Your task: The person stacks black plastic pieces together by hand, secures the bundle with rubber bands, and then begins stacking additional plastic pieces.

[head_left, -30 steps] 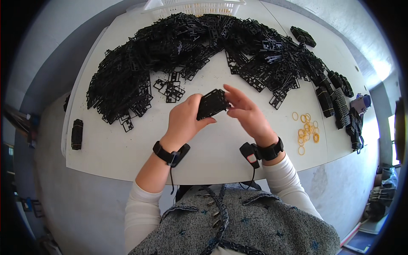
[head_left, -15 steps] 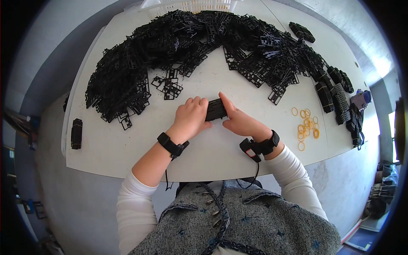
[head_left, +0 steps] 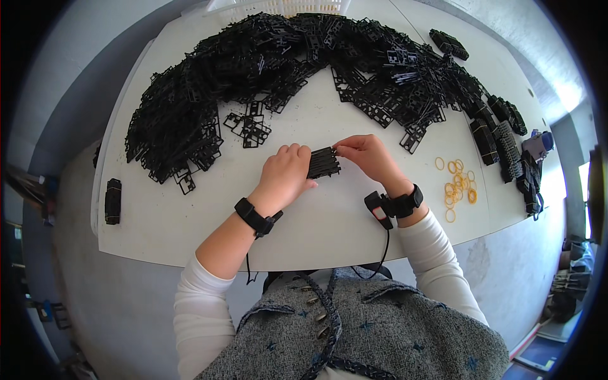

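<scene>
My left hand (head_left: 284,175) is wrapped round the left part of a stack of thin black plastic frames (head_left: 323,163), held just above or on the white table. The stack's right end sticks out past my fingers, its edges slightly uneven. My right hand (head_left: 367,155) pinches at the far right corner of the stack, thumb and forefinger together. Whether it grips one frame or several I cannot tell. Beyond both hands lies a large heaped arc of loose black plastic frames (head_left: 253,63).
Yellow rubber bands (head_left: 457,183) lie scattered to the right. Bundled black frames (head_left: 484,142) line the table's right side. Another bundle (head_left: 113,201) stands at the left edge, one more (head_left: 449,44) at the far right. A white plastic basket (head_left: 285,7) sits at the back.
My right hand has gone from lying flat along the stack's right end to pinching its far right corner. More of the stack's right end shows. My left hand stays in place.
</scene>
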`<action>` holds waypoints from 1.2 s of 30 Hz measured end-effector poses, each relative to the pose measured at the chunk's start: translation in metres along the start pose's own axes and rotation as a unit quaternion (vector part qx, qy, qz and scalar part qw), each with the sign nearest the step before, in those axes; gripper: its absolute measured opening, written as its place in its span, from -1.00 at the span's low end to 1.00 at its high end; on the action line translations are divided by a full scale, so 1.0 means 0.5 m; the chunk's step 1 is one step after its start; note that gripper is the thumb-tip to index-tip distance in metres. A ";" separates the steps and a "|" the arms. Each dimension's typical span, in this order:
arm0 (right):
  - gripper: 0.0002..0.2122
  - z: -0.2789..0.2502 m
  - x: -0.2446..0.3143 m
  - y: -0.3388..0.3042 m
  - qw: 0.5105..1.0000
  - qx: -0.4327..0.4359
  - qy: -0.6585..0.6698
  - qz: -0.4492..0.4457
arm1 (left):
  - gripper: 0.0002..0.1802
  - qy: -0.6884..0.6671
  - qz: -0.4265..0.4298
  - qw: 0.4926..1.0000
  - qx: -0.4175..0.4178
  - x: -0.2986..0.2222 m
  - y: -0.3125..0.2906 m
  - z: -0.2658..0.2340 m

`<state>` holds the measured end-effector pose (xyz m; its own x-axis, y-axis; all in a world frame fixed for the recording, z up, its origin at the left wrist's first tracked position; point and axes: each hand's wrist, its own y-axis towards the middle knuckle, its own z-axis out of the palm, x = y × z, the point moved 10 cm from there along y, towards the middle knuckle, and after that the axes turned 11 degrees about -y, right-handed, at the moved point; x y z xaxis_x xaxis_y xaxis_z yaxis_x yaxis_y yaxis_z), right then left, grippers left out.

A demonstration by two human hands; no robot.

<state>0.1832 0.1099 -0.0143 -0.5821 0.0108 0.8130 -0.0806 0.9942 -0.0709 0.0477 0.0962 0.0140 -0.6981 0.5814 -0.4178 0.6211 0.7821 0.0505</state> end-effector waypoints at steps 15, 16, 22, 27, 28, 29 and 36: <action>-0.80 -0.001 0.011 0.001 0.998 0.021 -0.056 0.034 | -0.46 0.000 0.025 1.000 -0.004 -0.006 0.000 -0.006; -0.79 0.001 0.010 0.002 0.997 0.023 -0.061 0.031 | -0.46 -0.001 0.025 1.000 -0.004 -0.006 0.000 -0.005; -0.77 0.004 0.015 -0.001 0.997 0.019 -0.077 0.025 | -0.46 0.004 0.025 1.000 -0.015 -0.006 -0.002 -0.005; -0.76 0.015 0.014 0.001 0.997 0.036 -0.072 0.016 | -0.46 0.003 0.021 1.000 -0.016 -0.003 -0.001 0.000; -0.76 0.014 0.017 0.001 0.996 0.033 -0.083 0.014 | -0.46 0.003 0.021 1.000 -0.016 -0.003 -0.001 -0.001; -0.76 0.012 0.019 0.000 0.995 0.029 -0.093 0.011 | -0.46 0.004 0.020 1.000 -0.015 -0.003 -0.001 -0.001; -0.76 0.018 0.025 -0.001 0.993 0.049 -0.109 0.002 | -0.47 0.002 0.011 1.000 -0.008 -0.001 -0.001 0.003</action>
<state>0.1684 0.1084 -0.0093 -0.7434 -0.0194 0.6686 -0.1499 0.9790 -0.1382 0.0482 0.0952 0.0130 -0.6860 0.5997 -0.4120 0.6308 0.7724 0.0740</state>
